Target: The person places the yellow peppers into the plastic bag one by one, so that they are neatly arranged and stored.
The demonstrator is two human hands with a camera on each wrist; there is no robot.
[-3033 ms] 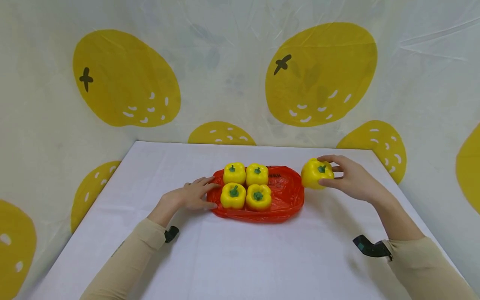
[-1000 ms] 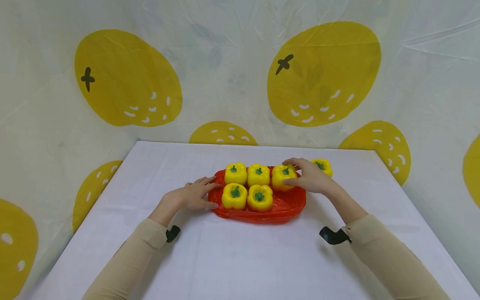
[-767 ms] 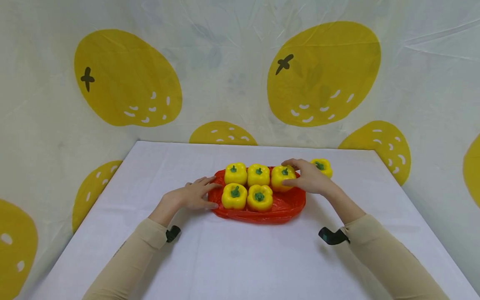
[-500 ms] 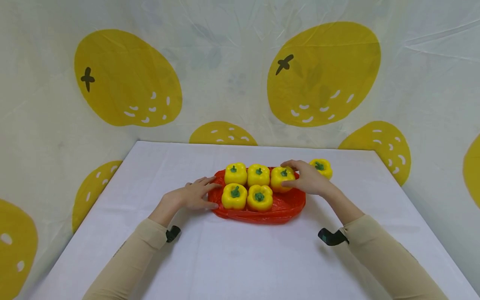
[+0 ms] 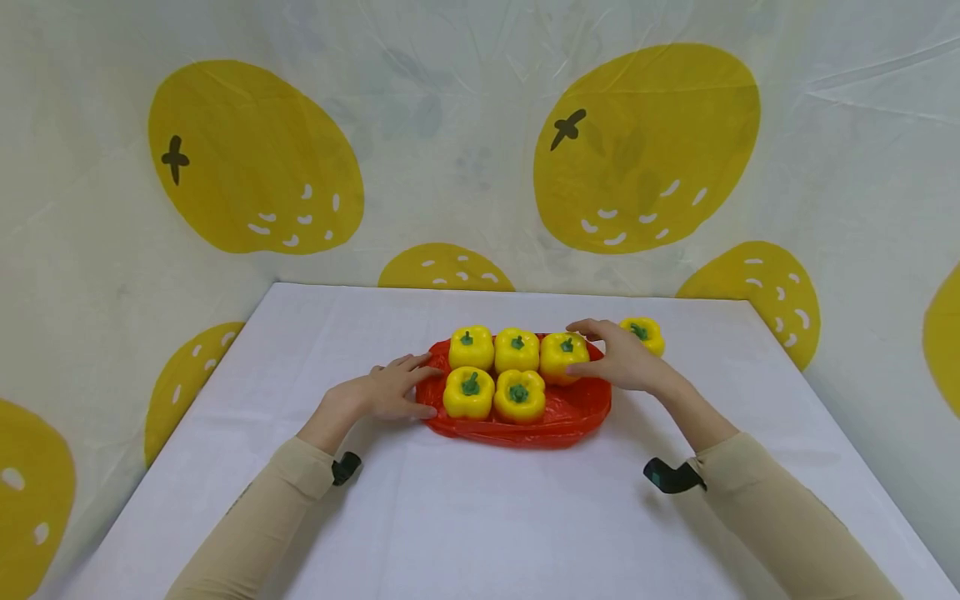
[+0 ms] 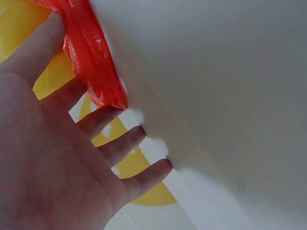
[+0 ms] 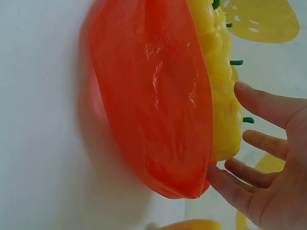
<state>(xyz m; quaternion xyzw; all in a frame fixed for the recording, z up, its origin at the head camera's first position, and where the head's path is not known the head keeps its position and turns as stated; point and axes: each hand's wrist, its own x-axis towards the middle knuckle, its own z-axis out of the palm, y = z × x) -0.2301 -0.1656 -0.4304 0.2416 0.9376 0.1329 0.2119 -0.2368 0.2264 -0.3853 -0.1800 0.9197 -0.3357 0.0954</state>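
Observation:
A red plastic bag [image 5: 517, 435], its mouth spread wide, holds several yellow bell peppers in two rows, green stems up. My left hand [image 5: 393, 390] rests at the bag's left rim; in the left wrist view, its straight, spread fingers [image 6: 144, 179] touch the red plastic [image 6: 93, 62]. At the bag's right end, the right hand [image 5: 628, 360] is around the back-row pepper [image 5: 558, 371]. Seen from the right wrist, the thumb and fingers [image 7: 261, 103] are spread loosely beside that pepper [image 7: 224, 129], without gripping it.
Another yellow bell pepper [image 5: 651, 337] stands on the white-covered table [image 5: 480, 508] behind the right hand, partly hidden. A pale cloth [image 5: 442, 125] printed with large yellow fruit hangs behind the table.
The right hand carried a pepper leftward from beside the bag and set it into the back row. Its fingers have now loosened and drawn slightly right. The left hand stayed put.

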